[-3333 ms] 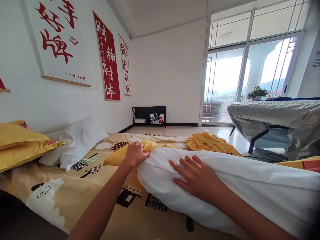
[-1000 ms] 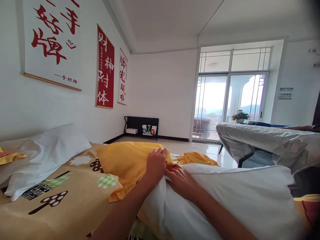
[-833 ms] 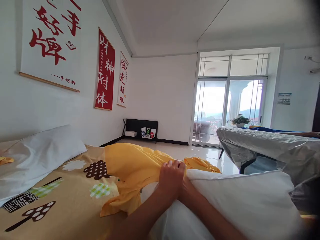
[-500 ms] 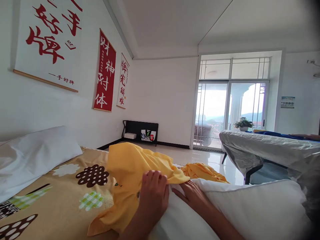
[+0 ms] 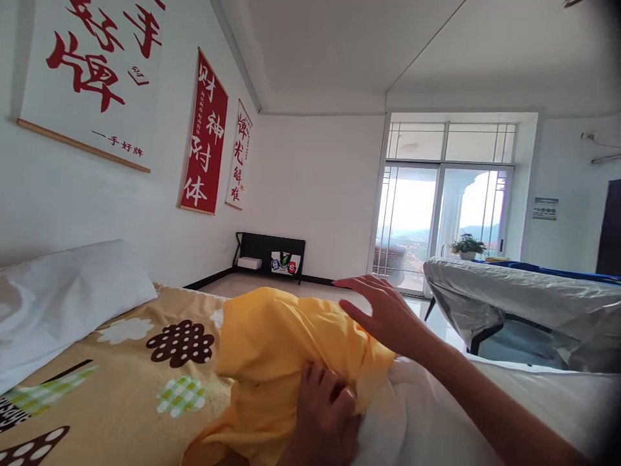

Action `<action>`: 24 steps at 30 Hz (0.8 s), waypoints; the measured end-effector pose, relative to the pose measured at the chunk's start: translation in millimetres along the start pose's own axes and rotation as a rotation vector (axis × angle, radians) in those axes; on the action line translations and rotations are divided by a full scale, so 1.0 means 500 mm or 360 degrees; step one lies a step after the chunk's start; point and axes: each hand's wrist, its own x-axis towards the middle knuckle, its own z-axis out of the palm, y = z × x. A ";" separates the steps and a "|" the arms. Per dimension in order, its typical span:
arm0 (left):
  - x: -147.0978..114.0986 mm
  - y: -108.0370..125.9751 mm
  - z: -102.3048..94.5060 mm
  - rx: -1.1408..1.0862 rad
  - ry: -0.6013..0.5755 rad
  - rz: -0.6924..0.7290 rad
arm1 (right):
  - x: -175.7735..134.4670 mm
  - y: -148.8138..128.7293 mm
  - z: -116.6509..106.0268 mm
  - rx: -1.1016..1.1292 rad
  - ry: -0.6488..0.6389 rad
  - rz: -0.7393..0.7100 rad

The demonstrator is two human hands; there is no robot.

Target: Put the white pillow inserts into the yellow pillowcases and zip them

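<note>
A yellow pillowcase (image 5: 272,336) lies bunched over one end of a white pillow (image 5: 417,408) in front of me. My left hand (image 5: 326,404) is closed on the fabric near the pillowcase's lower right part, fingers curled into it. Above the far right side of the yellow cloth is my right hand (image 5: 376,307), thumb and fingers apart, with nothing in it. The part of the pillow under the yellow fabric is hidden. Both things rest on a bed whose brown patterned sheet (image 5: 130,369) shows to the left.
Another white pillow (image 5: 72,298) lies at the bed's left. To the right, a plastic-wrapped piece of furniture (image 5: 514,285) stands beside a grey chair (image 5: 524,340). A low black shelf (image 5: 272,246) stands by the far wall, near a sliding glass door (image 5: 412,220).
My right hand has let go of the pillowcase edge and lifted up, opening. My left hand has moved right and down, and the yellow fabric now reaches further right over the pillow.
</note>
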 end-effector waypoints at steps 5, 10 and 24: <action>0.023 -0.010 -0.044 -0.0093 -0.0229 -0.0075 | 0.080 -0.034 0.125 0.0259 -0.0862 0.0015; 0.062 -0.110 -0.174 -0.0397 -0.0374 -0.0431 | 0.026 -0.005 0.219 0.0617 -0.0590 0.0372; 0.055 -0.219 -0.275 -0.1354 -0.0131 -0.1955 | -0.013 -0.054 0.175 0.0332 -0.0254 -0.0120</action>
